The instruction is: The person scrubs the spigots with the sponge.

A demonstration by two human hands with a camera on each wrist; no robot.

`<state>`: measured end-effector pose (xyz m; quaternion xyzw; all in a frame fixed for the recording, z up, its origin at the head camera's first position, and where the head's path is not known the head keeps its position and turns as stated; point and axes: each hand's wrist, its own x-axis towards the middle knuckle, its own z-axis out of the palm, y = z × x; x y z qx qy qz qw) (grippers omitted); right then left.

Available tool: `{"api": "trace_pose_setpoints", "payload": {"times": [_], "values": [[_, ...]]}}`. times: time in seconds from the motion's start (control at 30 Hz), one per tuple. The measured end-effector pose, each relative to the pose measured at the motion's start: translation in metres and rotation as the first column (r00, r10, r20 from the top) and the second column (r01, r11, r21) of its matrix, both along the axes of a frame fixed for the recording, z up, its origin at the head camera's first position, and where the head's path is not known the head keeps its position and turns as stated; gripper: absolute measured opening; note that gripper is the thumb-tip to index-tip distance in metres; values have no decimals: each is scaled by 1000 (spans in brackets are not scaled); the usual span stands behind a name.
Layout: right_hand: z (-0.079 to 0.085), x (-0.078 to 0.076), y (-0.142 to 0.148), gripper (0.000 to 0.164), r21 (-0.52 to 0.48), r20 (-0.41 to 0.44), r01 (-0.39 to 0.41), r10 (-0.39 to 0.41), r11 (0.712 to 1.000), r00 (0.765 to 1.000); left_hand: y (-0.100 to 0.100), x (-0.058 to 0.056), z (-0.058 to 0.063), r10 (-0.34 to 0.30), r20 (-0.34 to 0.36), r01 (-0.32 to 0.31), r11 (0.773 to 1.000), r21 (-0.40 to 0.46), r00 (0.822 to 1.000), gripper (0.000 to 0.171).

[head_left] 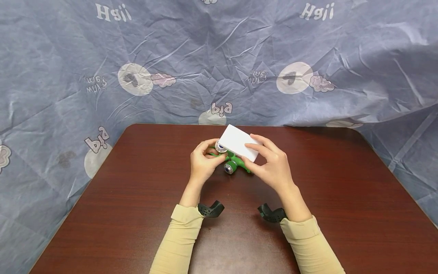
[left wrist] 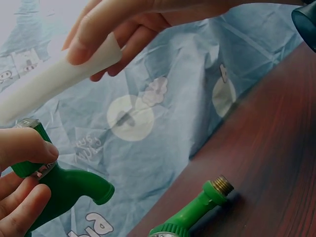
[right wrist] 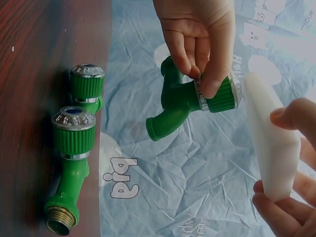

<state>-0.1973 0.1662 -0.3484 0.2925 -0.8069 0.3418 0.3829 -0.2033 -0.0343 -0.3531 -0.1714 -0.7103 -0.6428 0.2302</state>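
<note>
My left hand (head_left: 204,163) pinches a green plastic tap (right wrist: 178,101) near its ridged knob, with the thumb and fingers around the silvery ring. The tap is held above the table, its curved spout pointing away from the knob. In my right hand (head_left: 275,165) is a white rectangular block, apparently a sponge (head_left: 237,141), gripped by one end between thumb and fingers. Its free end tilts towards the knob top, very close to it; whether they touch I cannot tell. The head view hides most of the held tap behind the block and fingers.
Two more green taps lie on the table beyond the hands, a nearer one (right wrist: 71,143) with a brass threaded end and another (right wrist: 87,86) beside it. The dark red-brown table (head_left: 143,182) ends at a patterned blue-grey cloth (head_left: 191,68). A black band piece sits at each wrist.
</note>
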Motion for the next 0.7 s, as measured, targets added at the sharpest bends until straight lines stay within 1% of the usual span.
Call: {"api": "trace_pose_setpoints", "payload": {"times": [0.1, 0.17, 0.23, 0.3, 0.37, 0.4, 0.43, 0.5, 0.6, 0.67, 0.7], "values": [[-1, 0, -2, 31, 20, 16, -51, 50, 999, 999, 0, 0, -2, 2, -25, -3, 1000, -30, 1000, 38], [-2, 1, -4, 31, 33, 21, -55, 55, 998, 998, 1, -1, -3, -2, -32, 1, 999, -41, 999, 38], [-3, 1, -5, 31, 49, 14, -8, 7, 999, 1000, 1, -1, -3, -2, -42, 0, 999, -53, 999, 37], [-3, 0, -4, 30, 45, 2, 78, -78, 996, 997, 2, -1, -3, 5, -48, -8, 998, -58, 999, 37], [-3, 0, -2, 29, 26, -2, 154, -154, 988, 988, 2, -1, -2, 10, -50, -13, 998, -59, 999, 38], [-2, 0, -1, 29, 14, -5, 171, -171, 985, 985, 2, 0, -1, 10, -47, -13, 998, -59, 999, 38], [-2, 0, -1, 29, 4, -3, 172, -172, 985, 985, 2, 0, -1, 9, -42, -11, 998, -57, 999, 38], [-2, 0, -1, 29, -12, -4, 122, -123, 992, 992, 1, 1, 0, 8, -39, -10, 998, -54, 999, 37], [-3, -1, -3, 29, 2, -12, 24, -24, 1000, 1000, 1, 1, 0, 6, -40, -9, 998, -58, 999, 35], [-4, -2, -4, 30, 12, -15, 6, -6, 1000, 1000, 1, 1, 0, 10, -45, -13, 998, -64, 999, 36], [-5, -2, -4, 30, 12, -18, 14, -13, 1000, 1000, 1, 1, -1, 14, -44, -17, 997, -69, 999, 36]]}}
